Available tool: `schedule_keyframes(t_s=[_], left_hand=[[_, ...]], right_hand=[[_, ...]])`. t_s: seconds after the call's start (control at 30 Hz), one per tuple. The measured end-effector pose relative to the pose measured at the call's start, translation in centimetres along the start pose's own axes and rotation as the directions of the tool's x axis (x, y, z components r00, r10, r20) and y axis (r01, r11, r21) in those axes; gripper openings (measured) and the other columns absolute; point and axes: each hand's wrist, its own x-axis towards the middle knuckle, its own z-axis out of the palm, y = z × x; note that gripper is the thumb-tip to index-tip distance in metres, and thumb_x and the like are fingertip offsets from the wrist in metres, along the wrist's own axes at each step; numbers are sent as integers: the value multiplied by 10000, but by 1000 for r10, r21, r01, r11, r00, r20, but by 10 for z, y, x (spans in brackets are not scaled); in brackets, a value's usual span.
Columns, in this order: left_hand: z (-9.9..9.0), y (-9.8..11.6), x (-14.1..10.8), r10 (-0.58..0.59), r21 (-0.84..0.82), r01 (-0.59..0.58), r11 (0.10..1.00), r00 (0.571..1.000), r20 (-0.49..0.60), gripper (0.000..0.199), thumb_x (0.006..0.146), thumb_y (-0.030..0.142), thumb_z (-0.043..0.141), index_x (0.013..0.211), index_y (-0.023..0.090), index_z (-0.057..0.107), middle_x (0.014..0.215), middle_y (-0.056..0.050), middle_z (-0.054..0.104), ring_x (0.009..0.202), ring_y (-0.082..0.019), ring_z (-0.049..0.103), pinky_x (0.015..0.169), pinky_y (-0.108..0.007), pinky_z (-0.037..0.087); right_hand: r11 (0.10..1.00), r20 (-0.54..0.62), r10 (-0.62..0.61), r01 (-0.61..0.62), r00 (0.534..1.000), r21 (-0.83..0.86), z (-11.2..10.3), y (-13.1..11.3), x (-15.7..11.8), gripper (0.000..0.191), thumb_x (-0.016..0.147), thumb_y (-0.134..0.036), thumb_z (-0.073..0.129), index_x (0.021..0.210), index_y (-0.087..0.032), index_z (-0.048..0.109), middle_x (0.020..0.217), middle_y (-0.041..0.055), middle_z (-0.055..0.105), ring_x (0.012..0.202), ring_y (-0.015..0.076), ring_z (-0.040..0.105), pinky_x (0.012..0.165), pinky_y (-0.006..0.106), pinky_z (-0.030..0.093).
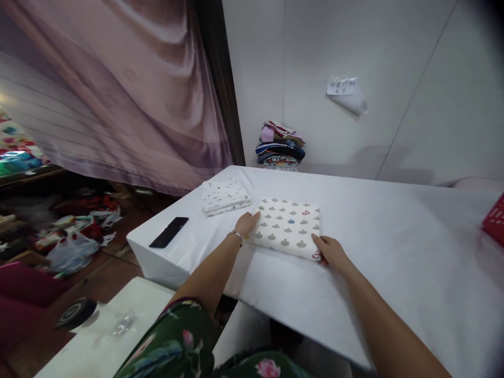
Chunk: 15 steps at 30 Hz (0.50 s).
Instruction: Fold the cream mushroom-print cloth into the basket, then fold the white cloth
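A folded white cloth (286,227) printed with grey, mushroom-like shapes and a few coloured ones lies flat on the white-covered table (378,252). My left hand (246,224) grips its left edge, thumb on top and the other fingers mostly out of sight. At the near right corner, my right hand (329,251) pinches the same cloth between thumb and fingers. Behind and left of it sits a second folded white cloth (226,196) with small dark prints, touched by neither hand.
A black phone (169,232) lies near the table's left edge. Folded clothes (280,146) are stacked against the back wall. A red basket (494,220) stands at far right. A purple curtain (157,89) hangs at left, above bags (73,252) on the floor.
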Motion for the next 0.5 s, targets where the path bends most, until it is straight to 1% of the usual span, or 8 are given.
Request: schedule_keyframes(t_s=[0.07,0.13,0.23,0.3,0.4,0.5], left_hand=[[0,4,6,-19,-29,19,999,1000,22,537,728,604,527,961,131,625,1083,-181,649,1003,-310,602,755,-338,459],[-1,6,10,-35,-61,38,997,998,47,538,698,590,576,955,122,638,1017,-173,673,940,-308,624,714,-339,472],[-4,4,11,-32,-106,41,994,996,85,503,690,578,598,944,147,653,903,-126,703,826,-272,645,667,-336,486],[-7,1,10,-20,-122,32,992,994,104,482,696,577,593,926,158,656,869,-106,709,778,-249,645,646,-326,489],[-9,-6,7,-9,-111,22,994,994,113,477,694,565,596,889,133,647,901,-125,703,783,-246,645,638,-308,480],[-10,-12,6,4,-72,3,997,995,98,451,661,536,635,834,119,633,968,-159,684,870,-281,634,683,-312,462]], right_hand=[[1000,12,14,-14,1000,27,1,1,1,425,829,-550,453,746,-150,571,511,7,554,353,120,500,397,239,409],[998,19,9,-10,1000,63,2,2,2,374,818,-509,491,746,-151,566,507,-2,545,357,111,485,377,230,396],[988,19,7,-10,1000,155,2,2,1,278,807,-423,532,789,-148,565,511,-22,529,360,95,462,347,209,365],[979,31,15,-21,999,203,0,-1,-1,248,809,-390,532,818,-144,567,495,-33,512,359,91,451,334,201,344],[975,104,38,-60,994,213,-3,-5,-6,236,806,-372,542,854,-142,564,485,-30,519,380,98,472,345,197,357],[973,198,107,-144,974,183,-6,-5,-8,286,784,-379,582,942,-142,556,515,-13,559,428,111,522,388,201,413]])
